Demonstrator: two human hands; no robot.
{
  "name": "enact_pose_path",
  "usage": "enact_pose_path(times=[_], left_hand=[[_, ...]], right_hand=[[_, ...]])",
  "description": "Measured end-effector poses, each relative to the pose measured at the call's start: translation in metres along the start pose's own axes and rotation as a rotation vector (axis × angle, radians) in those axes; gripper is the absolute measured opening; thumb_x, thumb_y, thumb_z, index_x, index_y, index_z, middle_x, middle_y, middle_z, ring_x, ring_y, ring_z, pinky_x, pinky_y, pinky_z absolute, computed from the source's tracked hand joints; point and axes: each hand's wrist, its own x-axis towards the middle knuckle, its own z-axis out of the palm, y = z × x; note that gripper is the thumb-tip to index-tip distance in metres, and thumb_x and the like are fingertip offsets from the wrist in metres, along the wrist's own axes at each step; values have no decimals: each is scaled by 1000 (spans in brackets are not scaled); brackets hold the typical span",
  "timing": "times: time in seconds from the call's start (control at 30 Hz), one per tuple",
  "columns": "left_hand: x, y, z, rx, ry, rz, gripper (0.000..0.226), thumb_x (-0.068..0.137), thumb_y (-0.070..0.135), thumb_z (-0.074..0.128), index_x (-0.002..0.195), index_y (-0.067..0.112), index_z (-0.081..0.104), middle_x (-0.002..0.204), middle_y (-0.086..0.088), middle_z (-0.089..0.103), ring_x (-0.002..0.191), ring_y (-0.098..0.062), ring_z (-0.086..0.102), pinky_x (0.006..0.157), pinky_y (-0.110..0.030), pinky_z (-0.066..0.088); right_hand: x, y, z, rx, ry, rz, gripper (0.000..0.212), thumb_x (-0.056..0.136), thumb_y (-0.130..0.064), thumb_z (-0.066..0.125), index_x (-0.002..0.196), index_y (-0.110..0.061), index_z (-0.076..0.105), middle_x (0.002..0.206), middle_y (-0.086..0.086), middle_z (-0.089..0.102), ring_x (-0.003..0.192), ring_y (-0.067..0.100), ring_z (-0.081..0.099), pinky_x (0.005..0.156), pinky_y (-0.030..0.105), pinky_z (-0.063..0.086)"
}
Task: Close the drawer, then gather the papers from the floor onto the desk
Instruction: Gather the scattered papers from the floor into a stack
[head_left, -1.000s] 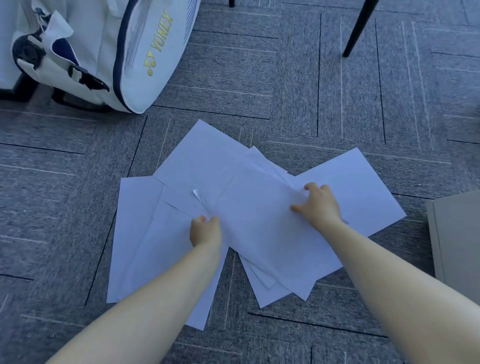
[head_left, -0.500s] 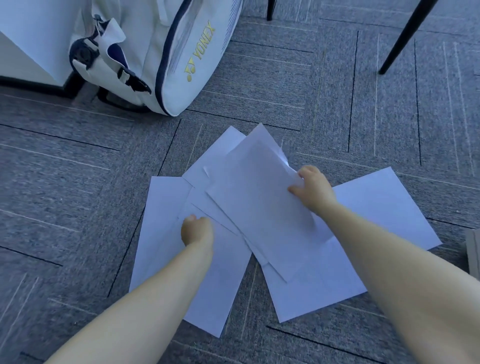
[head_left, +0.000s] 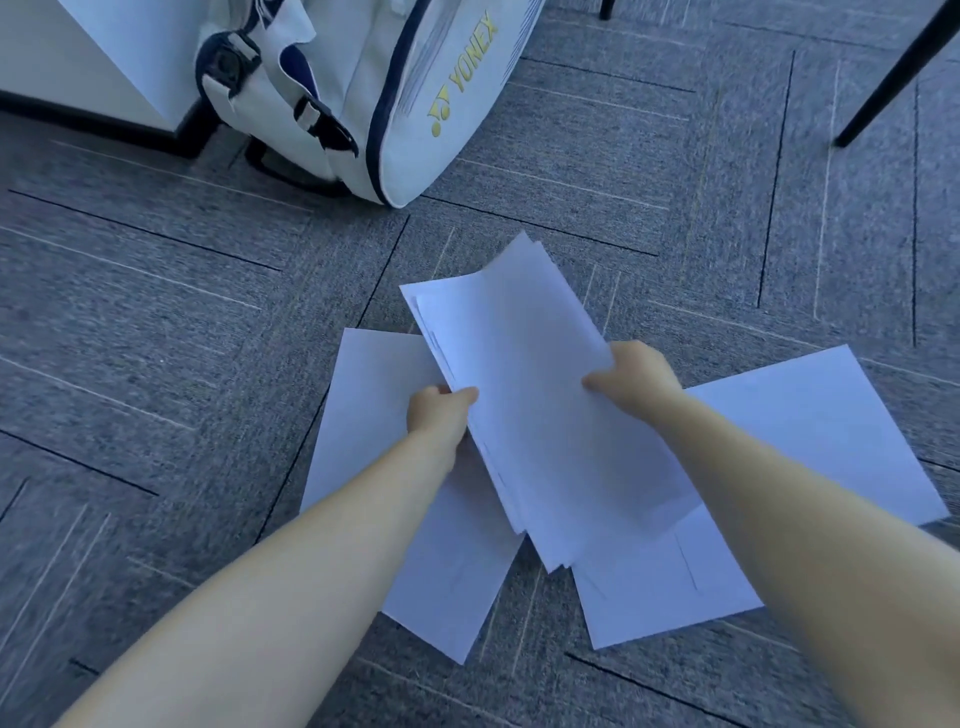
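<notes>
Fingers (head_left: 462, 397) of the left hand (head_left: 439, 415) and right hand (head_left: 636, 382) pinch the stack (head_left: 540, 410) at its two side edges, now gathered and raised off the floor (head_left: 156, 322), where before the sheets lay fanned. Two sheets (head_left: 810, 431) remain on the carpet. A white bag (head_left: 395, 93) reads "YONEX".

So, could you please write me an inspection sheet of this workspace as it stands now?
Surface: grey carpet-tile floor; desk top not in view.
Job's things: stack of white paper sheets held up; two or more loose white sheets on the carpet; drawer not in view.
Clutter: white sports bag with yellow lettering, upper left.
Hands: left hand and right hand grip the stack's opposite edges.
Cables: nothing seen.
Surroundings: white cabinet base; black furniture leg.
</notes>
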Motion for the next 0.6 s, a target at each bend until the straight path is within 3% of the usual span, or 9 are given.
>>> enact_pose_path(times=[0.07,0.17,0.23,0.3,0.37,0.43,0.5,0.53,0.6], left_hand=[[0,3,-16,106,44,139,27,77,24,68,97,9,58,92,-6,65,86,-28,63,76,-37,52],[8,-1,-50,498,156,270,55,78,38,68,124,15,50,116,-7,57,106,-29,57,89,-38,46],[14,-9,-73,728,282,219,70,77,44,67,134,12,43,135,-16,46,123,-37,46,97,-45,41],[19,-15,-89,718,368,85,76,76,44,68,135,3,42,139,-23,41,128,-42,40,98,-49,39],[21,-18,-99,647,394,-5,77,74,44,69,130,-4,44,138,-26,41,128,-43,40,97,-49,40],[24,-18,-107,624,380,-30,74,72,48,69,119,-6,52,128,-28,51,119,-44,48,91,-48,44],[23,-15,-114,620,322,12,50,74,47,67,87,-1,58,92,-23,62,95,-40,59,68,-42,45],[19,-15,-115,635,273,30,43,77,45,65,68,6,52,71,-16,56,80,-35,57,56,-37,37],[14,-18,-115,636,173,56,47,83,44,62,56,12,39,60,-5,43,69,-27,48,51,-34,25]], right_hand=[[-24,-1,8,233,-4,41,9,78,-21,66,86,-18,67,84,6,70,79,27,66,70,31,49],[-67,8,43,537,-113,222,17,74,-21,69,87,-10,70,89,9,74,82,27,71,80,40,58],[-89,9,70,526,-75,321,13,76,-20,64,81,-9,68,89,12,74,81,28,70,76,38,57],[-103,7,94,473,24,385,13,78,-17,58,74,-5,63,89,18,72,66,28,59,57,30,45],[-111,0,110,470,122,404,13,78,-12,53,66,-9,54,96,23,66,61,28,48,49,27,31],[-115,-7,120,455,229,437,13,81,-11,50,68,-9,54,105,20,51,74,33,51,53,28,33],[-119,-13,127,437,292,444,12,85,-9,48,77,-5,57,110,16,43,85,37,53,60,32,37],[-120,-18,130,447,285,430,12,86,-8,48,82,-3,58,111,16,44,83,37,53,61,32,37],[-120,-26,134,469,241,379,12,86,-6,47,87,-2,58,108,17,50,75,34,51,61,31,35]])
